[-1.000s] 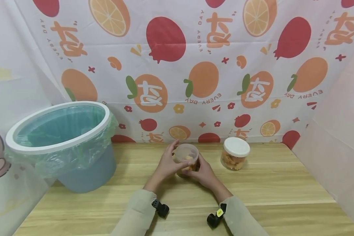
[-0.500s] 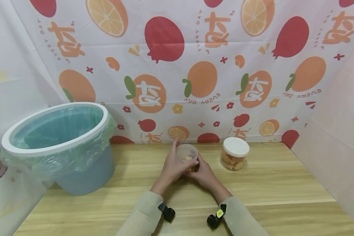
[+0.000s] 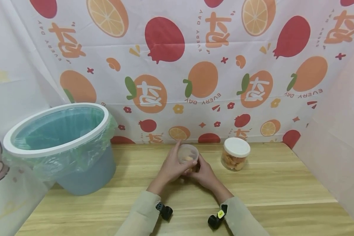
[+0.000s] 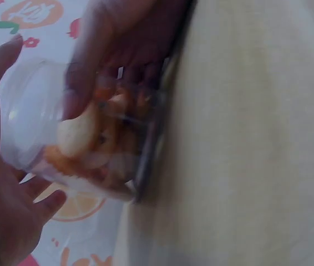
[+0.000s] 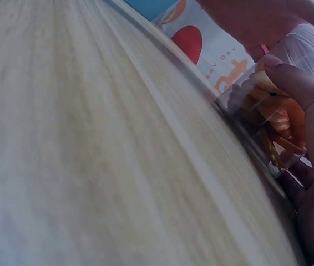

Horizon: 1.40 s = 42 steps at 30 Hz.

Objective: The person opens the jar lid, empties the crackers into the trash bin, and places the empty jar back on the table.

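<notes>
A clear plastic jar, partly filled with orange-brown snack pieces, stands upright near the back of the table. My left hand spans its translucent top, thumb across the front of the rim and fingers round the far left side. Lower down, my right hand grips the jar's body, its thumb pressed along the clear wall. In the left wrist view the left fingers curve round the wide top end. Both hands hide much of the jar's lower part in the head view.
To the right stands a second clear jar of similar snacks, capped with a white lid. A large blue bin with a white rim and green liner occupies the left side. A fruit-print cloth hangs behind the wooden table.
My left wrist swung right and then slightly back left, the left hand turning about the jar's top. The right hand has kept its hold on the body, and the jar stays nearly in place.
</notes>
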Motion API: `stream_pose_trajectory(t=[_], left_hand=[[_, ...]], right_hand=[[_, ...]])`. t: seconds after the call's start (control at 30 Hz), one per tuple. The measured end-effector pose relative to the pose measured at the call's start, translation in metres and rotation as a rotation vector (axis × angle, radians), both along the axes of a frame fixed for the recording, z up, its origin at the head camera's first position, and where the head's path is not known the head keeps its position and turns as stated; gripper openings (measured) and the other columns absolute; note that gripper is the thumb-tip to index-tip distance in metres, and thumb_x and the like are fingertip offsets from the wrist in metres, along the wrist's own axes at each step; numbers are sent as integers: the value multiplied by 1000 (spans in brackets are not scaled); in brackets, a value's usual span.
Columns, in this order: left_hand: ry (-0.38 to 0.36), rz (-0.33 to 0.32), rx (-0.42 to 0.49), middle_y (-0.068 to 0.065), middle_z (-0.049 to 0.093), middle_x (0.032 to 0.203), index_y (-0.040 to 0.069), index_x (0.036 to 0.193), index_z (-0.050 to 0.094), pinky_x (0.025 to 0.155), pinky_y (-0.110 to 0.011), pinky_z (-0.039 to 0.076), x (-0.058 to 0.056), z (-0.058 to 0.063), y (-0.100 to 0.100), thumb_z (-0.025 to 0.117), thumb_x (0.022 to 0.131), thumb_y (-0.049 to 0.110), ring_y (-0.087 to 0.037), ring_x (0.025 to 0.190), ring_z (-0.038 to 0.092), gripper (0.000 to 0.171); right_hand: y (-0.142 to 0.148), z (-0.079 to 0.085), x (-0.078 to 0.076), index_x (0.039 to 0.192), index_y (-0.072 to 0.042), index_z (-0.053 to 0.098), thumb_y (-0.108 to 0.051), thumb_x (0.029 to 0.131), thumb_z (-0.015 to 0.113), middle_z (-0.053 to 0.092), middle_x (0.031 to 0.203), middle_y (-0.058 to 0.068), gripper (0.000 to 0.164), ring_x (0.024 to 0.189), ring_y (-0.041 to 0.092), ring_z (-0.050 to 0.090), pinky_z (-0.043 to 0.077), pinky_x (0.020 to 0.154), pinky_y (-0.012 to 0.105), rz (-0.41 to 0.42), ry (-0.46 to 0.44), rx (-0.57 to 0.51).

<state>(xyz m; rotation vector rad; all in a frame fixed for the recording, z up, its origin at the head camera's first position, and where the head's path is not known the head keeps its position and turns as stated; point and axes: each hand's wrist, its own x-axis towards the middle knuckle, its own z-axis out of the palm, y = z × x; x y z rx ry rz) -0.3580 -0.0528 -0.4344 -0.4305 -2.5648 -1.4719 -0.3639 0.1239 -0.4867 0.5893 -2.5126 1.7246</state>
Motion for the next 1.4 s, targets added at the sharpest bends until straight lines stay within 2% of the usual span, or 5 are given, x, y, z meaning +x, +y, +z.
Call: stream_pose_trajectory(t=[0.13, 0.33, 0.73, 1.03, 1.4], left_hand=[[-14, -47, -62, -8, 32, 165, 22, 163, 17, 117, -60, 35, 2, 8, -7, 79, 80, 55, -31, 149, 36, 109], [-3, -106, -165, -8, 27, 168, 20, 164, 13, 118, -57, 35, 4, 19, -18, 76, 83, 54, -30, 151, 34, 108], [30, -95, -304, -7, 60, 140, 15, 159, 32, 106, -55, 48, 5, 32, -40, 81, 83, 42, -29, 132, 56, 95], [62, -62, -303, -3, 68, 123, 15, 153, 45, 100, -49, 52, 4, 35, -41, 84, 81, 38, -25, 121, 61, 85], [100, -51, -237, -13, 50, 151, 10, 151, 46, 110, -55, 46, 1, 22, -30, 87, 78, 37, -33, 138, 51, 88]], right_hand=[[1, 1, 0, 153, -34, 37, -31, 80, 86, 58, 142, -4, 88, 125, 13, 55, 44, 109, 37, 3, 6, -8], [0, 0, -1, 152, -33, 38, -29, 80, 86, 58, 142, -1, 87, 129, 15, 53, 41, 114, 43, 15, 2, -39], [-2, -1, -1, 151, -33, 39, -32, 80, 87, 56, 144, -3, 85, 137, 18, 50, 35, 118, 48, 15, -3, -47], [-1, 0, 1, 152, -31, 39, -29, 80, 87, 58, 143, 0, 86, 132, 18, 52, 38, 115, 47, 1, -2, -46], [-2, 0, -2, 150, -30, 41, -23, 81, 86, 56, 145, 0, 82, 138, 20, 49, 34, 118, 50, 28, 0, -70]])
